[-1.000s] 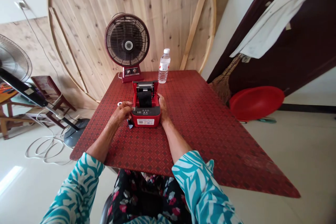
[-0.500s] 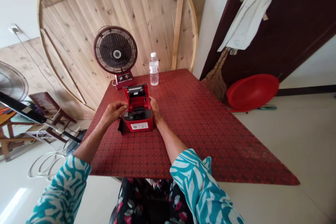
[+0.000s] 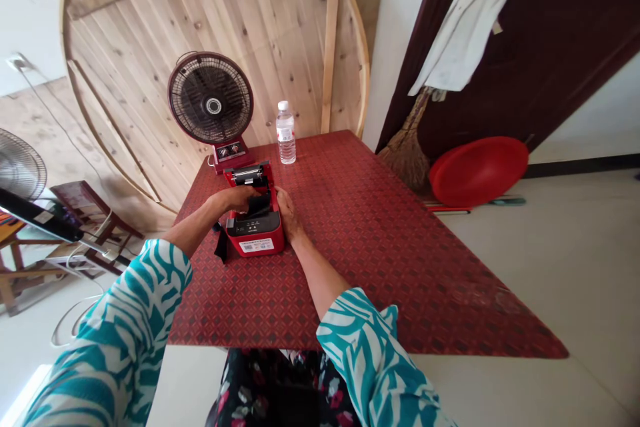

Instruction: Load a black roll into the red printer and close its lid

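Observation:
A small red label printer (image 3: pixel 254 235) sits on the red patterned table (image 3: pixel 360 240) with its lid (image 3: pixel 246 175) tipped open toward the back. My left hand (image 3: pixel 239 198) reaches over the open bay with its fingers curled around something dark that I cannot make out. A black strip (image 3: pixel 220 250) hangs beside the printer's left side, under my left forearm. My right hand (image 3: pixel 286 212) is cupped against the printer's right side and holds it.
A red table fan (image 3: pixel 211 101) and a clear water bottle (image 3: pixel 286 133) stand at the table's far end. A big round wooden board leans on the wall behind. A broom and a red basin (image 3: pixel 477 170) lie on the floor at right, and a pedestal fan, stools and cables at left.
My left hand has moved from the printer's left side up over the open bay. The camera has swung, so the printer sits further left. My right hand stays on the printer's right side.

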`<state>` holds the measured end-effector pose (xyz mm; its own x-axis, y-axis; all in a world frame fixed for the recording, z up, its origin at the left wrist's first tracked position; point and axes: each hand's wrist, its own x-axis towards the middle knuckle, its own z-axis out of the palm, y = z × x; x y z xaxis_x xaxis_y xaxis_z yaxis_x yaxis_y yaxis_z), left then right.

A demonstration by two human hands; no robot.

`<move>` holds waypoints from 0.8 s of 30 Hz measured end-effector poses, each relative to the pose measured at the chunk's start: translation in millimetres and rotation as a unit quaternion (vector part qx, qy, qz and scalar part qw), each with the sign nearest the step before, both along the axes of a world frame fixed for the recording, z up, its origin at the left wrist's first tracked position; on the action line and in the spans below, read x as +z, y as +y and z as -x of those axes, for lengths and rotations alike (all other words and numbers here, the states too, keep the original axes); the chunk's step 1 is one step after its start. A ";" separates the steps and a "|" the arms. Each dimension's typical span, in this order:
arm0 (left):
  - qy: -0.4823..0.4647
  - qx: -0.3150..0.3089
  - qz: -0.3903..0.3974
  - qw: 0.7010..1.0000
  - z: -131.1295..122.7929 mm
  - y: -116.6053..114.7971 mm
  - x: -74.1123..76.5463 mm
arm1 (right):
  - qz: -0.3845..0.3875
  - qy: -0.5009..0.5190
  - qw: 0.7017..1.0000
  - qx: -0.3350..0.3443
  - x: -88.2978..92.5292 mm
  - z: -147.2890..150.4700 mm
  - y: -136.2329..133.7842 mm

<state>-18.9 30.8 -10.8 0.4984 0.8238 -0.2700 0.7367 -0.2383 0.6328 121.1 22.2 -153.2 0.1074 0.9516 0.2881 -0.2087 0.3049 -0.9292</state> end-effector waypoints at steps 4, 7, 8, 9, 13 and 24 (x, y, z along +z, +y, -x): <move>-0.002 0.024 -0.012 1.000 -0.4 -1.7 -1.6 | 0.007 0.005 1.000 0.007 0.0 -1.0 -0.6; -0.007 0.029 -0.086 0.996 0.9 -10.0 -0.8 | 0.006 0.010 1.000 0.006 0.3 -1.0 -0.9; -0.013 0.034 -0.115 0.993 1.5 -13.7 0.1 | 0.007 0.011 1.000 0.005 0.5 -1.1 -1.1; -0.017 0.037 -0.143 0.989 2.2 -18.0 1.3 | 0.008 0.011 1.000 0.005 0.6 -1.3 -1.3; -0.008 0.030 -0.224 0.974 8.2 -40.8 7.6 | 0.011 0.009 1.000 0.005 2.1 -2.7 -2.2; -0.405 0.267 -0.189 0.854 88.4 -52.4 -14.4 | 0.003 -0.011 1.000 0.010 -3.0 -7.0 -3.7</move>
